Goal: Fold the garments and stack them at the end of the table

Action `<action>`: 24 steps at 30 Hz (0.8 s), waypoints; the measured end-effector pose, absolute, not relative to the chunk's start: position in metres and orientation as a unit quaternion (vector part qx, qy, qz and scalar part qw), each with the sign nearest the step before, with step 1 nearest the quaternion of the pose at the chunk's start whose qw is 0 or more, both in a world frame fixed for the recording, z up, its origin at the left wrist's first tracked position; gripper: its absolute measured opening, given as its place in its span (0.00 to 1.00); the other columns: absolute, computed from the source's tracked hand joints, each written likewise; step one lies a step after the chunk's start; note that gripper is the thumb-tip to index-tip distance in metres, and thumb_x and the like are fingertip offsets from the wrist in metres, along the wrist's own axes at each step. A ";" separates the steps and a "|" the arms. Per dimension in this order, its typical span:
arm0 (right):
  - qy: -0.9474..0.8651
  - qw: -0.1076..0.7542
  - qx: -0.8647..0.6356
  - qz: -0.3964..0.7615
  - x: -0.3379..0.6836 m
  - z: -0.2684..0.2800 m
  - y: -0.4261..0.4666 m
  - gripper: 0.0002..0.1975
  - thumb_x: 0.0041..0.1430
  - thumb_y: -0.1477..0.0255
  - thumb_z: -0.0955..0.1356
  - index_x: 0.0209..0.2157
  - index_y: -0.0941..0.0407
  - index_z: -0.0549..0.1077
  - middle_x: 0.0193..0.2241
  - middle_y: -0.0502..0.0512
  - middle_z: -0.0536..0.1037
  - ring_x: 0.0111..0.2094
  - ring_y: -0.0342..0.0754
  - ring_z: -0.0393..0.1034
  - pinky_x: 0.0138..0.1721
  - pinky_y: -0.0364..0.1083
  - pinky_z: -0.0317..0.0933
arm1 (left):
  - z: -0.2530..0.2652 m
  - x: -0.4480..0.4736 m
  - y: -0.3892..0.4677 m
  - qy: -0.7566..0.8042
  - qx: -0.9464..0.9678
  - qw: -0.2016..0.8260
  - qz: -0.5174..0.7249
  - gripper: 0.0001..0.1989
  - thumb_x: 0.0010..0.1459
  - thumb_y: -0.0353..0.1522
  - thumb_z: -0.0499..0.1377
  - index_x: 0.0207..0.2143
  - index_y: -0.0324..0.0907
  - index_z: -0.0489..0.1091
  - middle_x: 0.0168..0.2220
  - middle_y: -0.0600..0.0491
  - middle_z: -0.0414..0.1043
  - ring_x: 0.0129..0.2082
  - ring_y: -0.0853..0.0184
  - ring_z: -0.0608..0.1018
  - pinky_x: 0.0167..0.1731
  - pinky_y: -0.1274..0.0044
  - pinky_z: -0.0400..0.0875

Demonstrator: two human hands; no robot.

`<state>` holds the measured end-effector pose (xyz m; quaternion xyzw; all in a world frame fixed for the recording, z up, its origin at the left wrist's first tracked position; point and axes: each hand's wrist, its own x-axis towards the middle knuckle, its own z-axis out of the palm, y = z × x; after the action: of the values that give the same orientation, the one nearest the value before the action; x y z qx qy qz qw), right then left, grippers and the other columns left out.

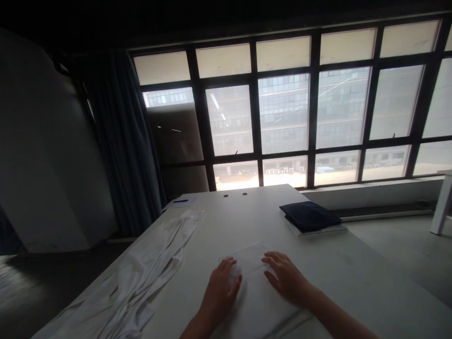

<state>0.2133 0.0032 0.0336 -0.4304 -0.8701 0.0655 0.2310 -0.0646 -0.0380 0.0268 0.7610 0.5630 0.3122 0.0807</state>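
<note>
In my head view, the white cloth [259, 301] lies near six o'clock. My left hand [221, 288] and right hand [288, 278] rest on it, half open, fingers curved, thumbs apart, gripping nothing. Dark folded fabric [310, 216] sits at four, rumpled white fabric [136, 273] at eight.

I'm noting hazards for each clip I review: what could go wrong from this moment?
Creasing: the left hand and right hand are both at the white cloth, so an uneven pull might wrinkle it.

Slipping: the loose, crumpled white fabric lies along the left edge of the table and could slide off if tugged.

Knocking: the dark folded cloth sits near the right edge; a wide arm swing might push it over.
</note>
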 end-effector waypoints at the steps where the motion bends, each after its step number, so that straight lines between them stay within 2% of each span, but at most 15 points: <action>1: -0.878 0.216 -0.419 0.078 0.211 0.028 0.002 0.23 0.67 0.61 0.61 0.60 0.51 0.68 0.62 0.60 0.67 0.63 0.56 0.59 0.63 0.56 0.52 | 0.019 -0.055 -0.045 0.546 0.793 0.067 0.262 0.29 0.65 0.50 0.51 0.62 0.45 0.64 0.65 0.43 0.62 0.65 0.52 0.64 0.62 0.58 0.60; 3: -0.888 0.178 -0.412 0.097 0.208 0.016 0.002 0.27 0.68 0.58 0.59 0.65 0.49 0.62 0.67 0.59 0.60 0.68 0.57 0.51 0.66 0.59 0.46 | 0.006 -0.039 -0.055 0.507 0.843 0.056 0.172 0.38 0.63 0.54 0.52 0.68 0.46 0.54 0.70 0.43 0.50 0.69 0.46 0.55 0.65 0.52 0.53; 5: -0.892 0.152 -0.412 0.106 0.207 0.007 0.003 0.28 0.69 0.56 0.57 0.67 0.48 0.58 0.69 0.57 0.56 0.69 0.57 0.48 0.67 0.60 0.42 | -0.001 -0.032 -0.061 0.484 0.866 0.061 0.112 0.43 0.62 0.57 0.51 0.71 0.46 0.47 0.71 0.44 0.41 0.70 0.43 0.48 0.65 0.48 0.48; 9: -0.887 0.143 -0.433 0.079 0.207 0.010 -0.005 0.29 0.69 0.55 0.57 0.67 0.50 0.57 0.68 0.61 0.57 0.68 0.58 0.51 0.65 0.60 0.45 | 0.015 -0.041 -0.061 0.466 0.876 0.095 0.075 0.43 0.62 0.58 0.50 0.71 0.50 0.40 0.72 0.47 0.34 0.71 0.46 0.43 0.66 0.49 0.44; 12: -0.884 0.149 -0.440 0.054 0.204 0.030 -0.017 0.26 0.64 0.57 0.63 0.60 0.52 0.68 0.59 0.63 0.71 0.59 0.61 0.65 0.58 0.57 0.55 | 0.036 -0.058 -0.054 0.461 0.879 0.106 0.061 0.42 0.59 0.57 0.55 0.70 0.57 0.45 0.72 0.50 0.40 0.70 0.46 0.46 0.65 0.48 0.43; 14: -0.886 0.158 -0.430 0.077 0.202 0.043 -0.022 0.18 0.64 0.59 0.64 0.50 0.51 0.75 0.46 0.59 0.81 0.47 0.56 0.74 0.49 0.51 0.61 | 0.044 -0.069 -0.048 0.507 0.856 0.086 0.045 0.36 0.59 0.56 0.56 0.67 0.60 0.55 0.71 0.49 0.48 0.69 0.43 0.50 0.64 0.45 0.43; 15: -0.884 0.165 -0.425 0.099 0.201 0.047 -0.022 0.15 0.65 0.60 0.63 0.45 0.51 0.77 0.38 0.55 0.82 0.40 0.52 0.75 0.43 0.47 0.62 | 0.045 -0.073 -0.045 0.545 0.835 0.064 0.040 0.33 0.60 0.55 0.55 0.65 0.59 0.60 0.69 0.48 0.52 0.69 0.42 0.52 0.63 0.44 0.44; 17: -0.872 0.192 -0.434 0.119 0.202 0.048 -0.018 0.17 0.68 0.62 0.60 0.35 0.52 0.77 0.26 0.51 0.80 0.29 0.47 0.73 0.35 0.43 0.58 | 0.042 -0.081 -0.039 0.615 0.787 -0.001 0.046 0.27 0.63 0.49 0.54 0.62 0.53 0.66 0.68 0.44 0.57 0.68 0.42 0.54 0.63 0.45 0.45; 20: -0.831 0.249 -0.493 0.071 0.206 0.035 -0.007 0.16 0.67 0.67 0.60 0.29 0.54 0.74 0.26 0.51 0.77 0.28 0.45 0.70 0.32 0.43 0.54 | 0.036 -0.088 -0.036 0.652 0.750 -0.081 0.081 0.24 0.64 0.37 0.52 0.61 0.44 0.68 0.66 0.42 0.60 0.67 0.48 0.59 0.64 0.52 0.51; 22: -0.800 0.267 -0.534 0.063 0.209 0.022 0.000 0.12 0.65 0.69 0.62 0.31 0.54 0.74 0.27 0.51 0.76 0.29 0.46 0.69 0.32 0.43 0.53 | 0.037 -0.086 -0.039 0.628 0.764 -0.093 0.113 0.22 0.64 0.33 0.50 0.59 0.45 0.69 0.64 0.44 0.64 0.65 0.53 0.64 0.63 0.56 0.56; 24: -0.794 0.272 -0.537 0.082 0.211 0.011 0.004 0.09 0.63 0.71 0.64 0.31 0.54 0.74 0.28 0.51 0.75 0.30 0.46 0.68 0.34 0.44 0.54 | 0.042 -0.077 -0.046 0.572 0.802 -0.083 0.147 0.21 0.65 0.33 0.50 0.59 0.49 0.68 0.63 0.48 0.66 0.63 0.57 0.67 0.63 0.60 0.58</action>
<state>0.2107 0.0040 0.0109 -0.5371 -0.7944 0.0819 0.2715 -0.0770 -0.0464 0.0418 0.8024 0.5725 0.1469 -0.0831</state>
